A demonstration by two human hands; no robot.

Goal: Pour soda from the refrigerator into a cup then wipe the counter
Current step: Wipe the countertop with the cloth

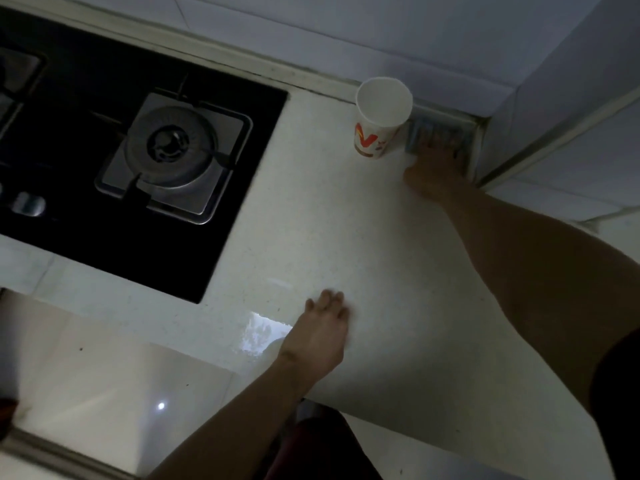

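While my left hand lies flat and spread on the counter, my right hand presses flat on a cloth at two o'clock, beside the cup.

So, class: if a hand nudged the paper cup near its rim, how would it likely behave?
The paper cup looks empty, so it is probably light and would slide or tip easily. It tapers to a narrow base, which favours toppling. Thin paper walls would likely dent under a firm squeeze.

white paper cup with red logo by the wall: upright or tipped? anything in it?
Upright: the white paper cup stands on its base on the pale counter, mouth up. Its visible interior looks empty.
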